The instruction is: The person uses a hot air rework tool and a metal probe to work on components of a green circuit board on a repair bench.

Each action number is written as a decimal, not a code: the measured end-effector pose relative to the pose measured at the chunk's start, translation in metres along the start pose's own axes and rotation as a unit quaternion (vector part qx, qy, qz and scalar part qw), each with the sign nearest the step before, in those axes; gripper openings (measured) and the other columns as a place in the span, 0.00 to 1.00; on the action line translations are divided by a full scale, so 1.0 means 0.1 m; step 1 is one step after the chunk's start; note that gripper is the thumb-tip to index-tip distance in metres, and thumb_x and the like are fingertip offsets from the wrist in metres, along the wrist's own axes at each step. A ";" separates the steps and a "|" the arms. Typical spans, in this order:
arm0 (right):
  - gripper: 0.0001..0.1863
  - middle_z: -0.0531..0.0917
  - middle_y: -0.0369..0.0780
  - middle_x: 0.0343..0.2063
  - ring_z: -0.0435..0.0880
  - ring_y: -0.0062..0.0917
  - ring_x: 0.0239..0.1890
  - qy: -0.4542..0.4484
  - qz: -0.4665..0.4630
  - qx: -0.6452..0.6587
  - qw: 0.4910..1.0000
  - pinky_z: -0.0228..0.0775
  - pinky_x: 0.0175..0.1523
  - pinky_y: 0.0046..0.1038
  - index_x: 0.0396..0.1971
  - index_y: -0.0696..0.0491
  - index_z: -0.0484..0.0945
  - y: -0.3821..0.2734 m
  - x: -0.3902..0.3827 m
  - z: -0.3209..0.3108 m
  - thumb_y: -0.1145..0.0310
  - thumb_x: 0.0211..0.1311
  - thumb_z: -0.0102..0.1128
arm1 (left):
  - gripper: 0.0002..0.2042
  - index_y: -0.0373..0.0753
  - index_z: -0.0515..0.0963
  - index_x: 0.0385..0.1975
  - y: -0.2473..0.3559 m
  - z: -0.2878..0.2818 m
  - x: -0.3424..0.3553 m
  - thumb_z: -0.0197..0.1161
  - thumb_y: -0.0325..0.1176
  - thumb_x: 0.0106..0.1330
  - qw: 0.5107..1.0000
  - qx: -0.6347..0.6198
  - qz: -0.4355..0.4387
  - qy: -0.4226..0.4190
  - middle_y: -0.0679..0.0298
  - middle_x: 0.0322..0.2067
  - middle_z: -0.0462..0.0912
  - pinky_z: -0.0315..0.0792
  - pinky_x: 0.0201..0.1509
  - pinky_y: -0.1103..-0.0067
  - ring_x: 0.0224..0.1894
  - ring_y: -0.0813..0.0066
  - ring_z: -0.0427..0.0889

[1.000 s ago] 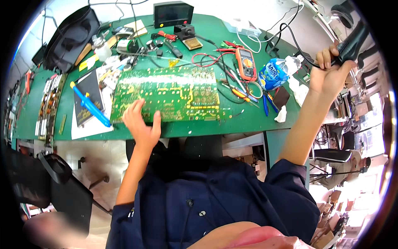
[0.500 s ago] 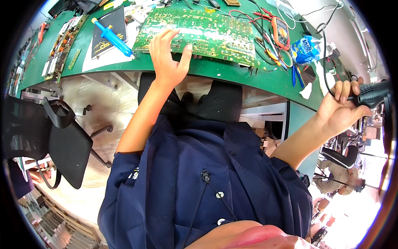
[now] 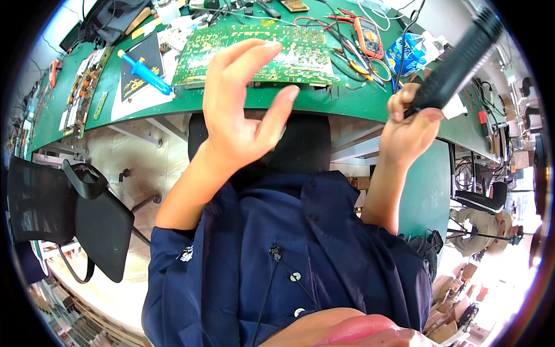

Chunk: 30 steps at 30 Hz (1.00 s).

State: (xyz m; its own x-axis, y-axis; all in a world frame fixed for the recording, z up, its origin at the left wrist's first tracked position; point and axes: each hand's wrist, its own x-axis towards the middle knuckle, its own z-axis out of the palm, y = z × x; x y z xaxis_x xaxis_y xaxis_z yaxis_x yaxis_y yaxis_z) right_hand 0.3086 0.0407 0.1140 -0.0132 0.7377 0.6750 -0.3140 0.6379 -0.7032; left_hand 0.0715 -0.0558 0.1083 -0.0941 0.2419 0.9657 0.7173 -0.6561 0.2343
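Observation:
In the head view my left hand [image 3: 243, 107] is raised in front of the green circuit board [image 3: 300, 55], fingers curved and apart, nothing in it, covering part of the board's near edge. My right hand [image 3: 407, 124] grips a black cylindrical handheld tool [image 3: 454, 63], held tilted up at the right, beside the blue-wrapped plastic package [image 3: 403, 53] and partly in front of it. An orange multimeter [image 3: 368, 37] with red and black leads lies right of the board, among hand tools and cables. A blue syringe-like tool [image 3: 147, 72] lies to its left on a black notebook [image 3: 134, 88].
The green bench [image 3: 115, 113] curves across the view, with a long component-laden board [image 3: 81, 92] on its left. An empty black chair [image 3: 92, 225] stands at lower left, a black seat [image 3: 289, 139] under the bench edge. Another person [image 3: 485, 228] is at the far right.
My right hand has dipped, then risen and moved inward, swinging the black tool upright. My left hand has moved off the board, up toward the camera.

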 end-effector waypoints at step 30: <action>0.26 0.85 0.41 0.47 0.82 0.34 0.52 -0.187 -0.340 -0.341 0.856 0.73 0.57 0.34 0.51 0.53 0.83 -0.07 0.66 0.20 0.53 0.56 0.73 | 0.23 0.50 0.85 0.43 -0.46 0.03 0.11 0.59 0.19 0.48 0.929 0.368 -0.035 -0.009 0.69 0.55 0.82 0.51 0.65 0.65 0.64 0.60 0.74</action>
State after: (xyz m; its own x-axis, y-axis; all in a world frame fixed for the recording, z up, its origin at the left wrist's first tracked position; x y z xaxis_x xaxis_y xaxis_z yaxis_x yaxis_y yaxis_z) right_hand 0.2909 0.0798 0.1680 -0.3902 0.1035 0.9149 0.2563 0.9666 0.0000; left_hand 0.0396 -0.0208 0.1081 -0.1511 0.2808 0.9478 0.9884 0.0269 0.1496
